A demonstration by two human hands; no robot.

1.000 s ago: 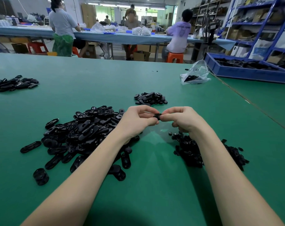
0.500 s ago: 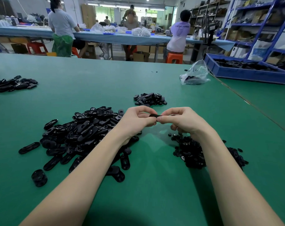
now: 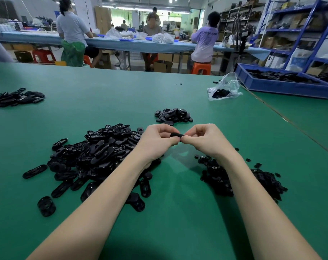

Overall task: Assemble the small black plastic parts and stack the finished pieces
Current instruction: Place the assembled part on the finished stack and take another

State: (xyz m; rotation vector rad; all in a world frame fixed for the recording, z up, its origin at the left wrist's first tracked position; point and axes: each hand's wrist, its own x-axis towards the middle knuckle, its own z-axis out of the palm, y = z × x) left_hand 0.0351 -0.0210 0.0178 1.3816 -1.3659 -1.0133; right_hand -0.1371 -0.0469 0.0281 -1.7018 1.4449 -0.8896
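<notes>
My left hand (image 3: 155, 141) and my right hand (image 3: 204, 139) meet above the green table (image 3: 178, 212), and both pinch one small black plastic part (image 3: 177, 135) between their fingertips. A large heap of oval black parts (image 3: 95, 156) lies under and left of my left forearm. A heap of smaller black pieces (image 3: 240, 177) lies beside my right forearm. A small pile of black pieces (image 3: 173, 115) sits just beyond my hands.
Another pile of black parts (image 3: 17, 97) lies at the far left. A clear plastic bag (image 3: 225, 89) with black pieces and a blue bin (image 3: 283, 87) stand at the back right. People work at a blue table (image 3: 122, 43) behind. Shelves (image 3: 300, 29) stand right.
Both hands have stayed together at the same spot, turning the black part slightly between the fingertips. The piles have not moved.
</notes>
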